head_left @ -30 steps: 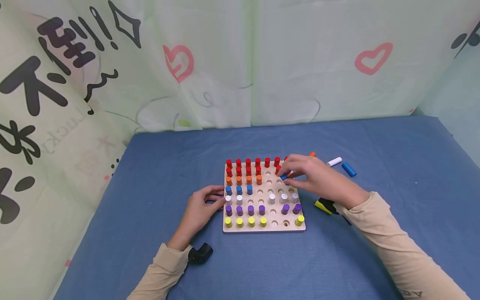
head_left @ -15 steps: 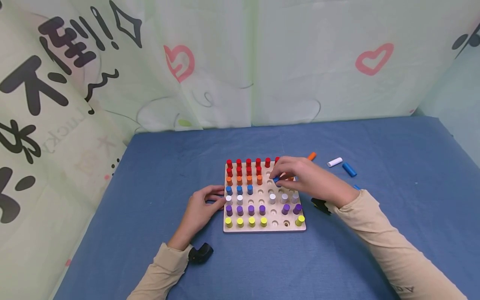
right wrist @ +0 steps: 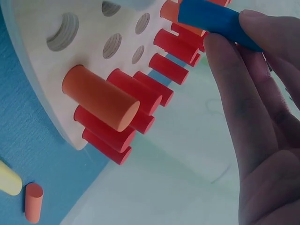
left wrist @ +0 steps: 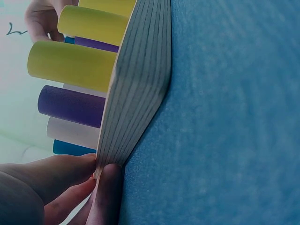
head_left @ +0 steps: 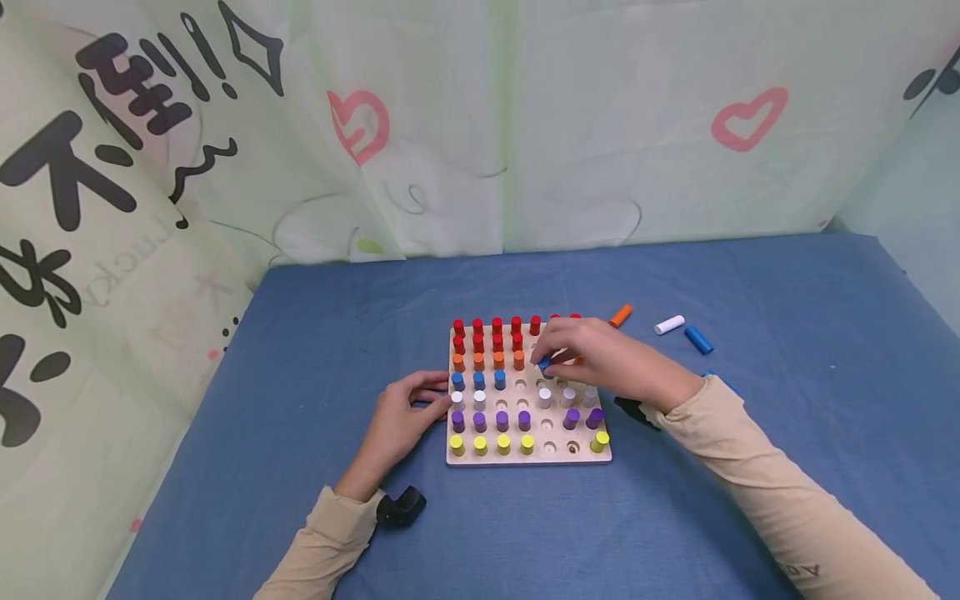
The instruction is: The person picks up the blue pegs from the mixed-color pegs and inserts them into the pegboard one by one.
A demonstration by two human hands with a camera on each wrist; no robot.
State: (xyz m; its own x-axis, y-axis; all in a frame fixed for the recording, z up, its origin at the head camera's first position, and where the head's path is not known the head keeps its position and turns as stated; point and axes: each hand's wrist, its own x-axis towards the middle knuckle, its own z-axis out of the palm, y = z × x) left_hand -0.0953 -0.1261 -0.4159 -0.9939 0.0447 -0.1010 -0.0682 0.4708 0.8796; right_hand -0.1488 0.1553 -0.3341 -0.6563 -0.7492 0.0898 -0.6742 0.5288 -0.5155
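Note:
A square wooden pegboard [head_left: 525, 456] lies on the blue cloth, with rows of red, orange, blue, white, purple and yellow pegs standing in its holes. My left hand [head_left: 401, 421] holds the board at its left edge; thumb and fingers meet its layered side [left wrist: 136, 79] in the left wrist view. My right hand [head_left: 611, 358] pinches a blue peg [right wrist: 218, 21] between thumb and fingers. In the head view this peg is tilted over the bare holes right of the standing blue pegs [head_left: 499, 380]. The right hand covers part of the upper right rows.
Loose pegs lie right of the board: an orange one [head_left: 621, 316], a white one [head_left: 669, 325] and a blue one [head_left: 699, 339]. Another blue piece peeks out by the right sleeve [head_left: 787, 492]. A printed curtain [head_left: 570, 167] hangs behind the table.
My right hand has moved left and slightly toward me over the board, carrying the blue peg. The left hand and the board have stayed in place.

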